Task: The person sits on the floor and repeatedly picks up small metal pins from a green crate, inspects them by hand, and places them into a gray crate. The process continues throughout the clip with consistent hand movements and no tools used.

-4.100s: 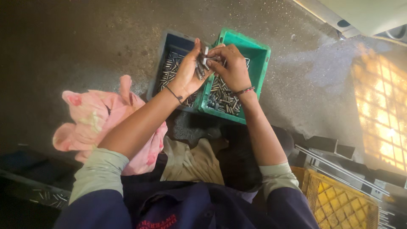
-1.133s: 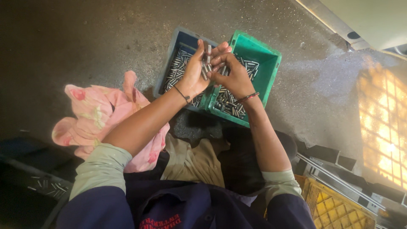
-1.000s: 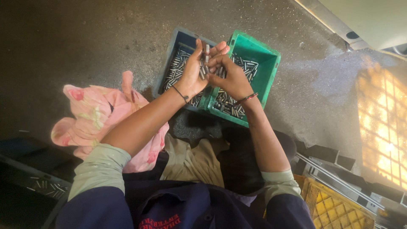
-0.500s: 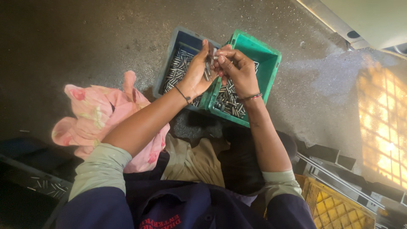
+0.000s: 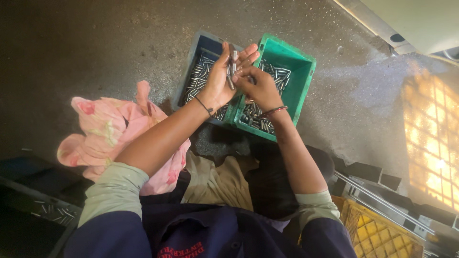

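Observation:
My left hand is raised palm-up over two bins and holds a bunch of small metal pins upright between its fingers. My right hand meets it from the right, its fingertips pinching at the pins in the left hand. Under the hands sit a blue bin on the left and a green bin on the right, side by side on the floor. Both hold several loose metal pins.
A pink flowered cloth lies on the concrete floor at the left. A yellow crate stands at the lower right beside metal bars. A dark tray with several pins sits at the lower left.
My hands stay together over the bins, working the pins. The right hand's fingers have shifted slightly lower against the left palm; the view has drifted a little.

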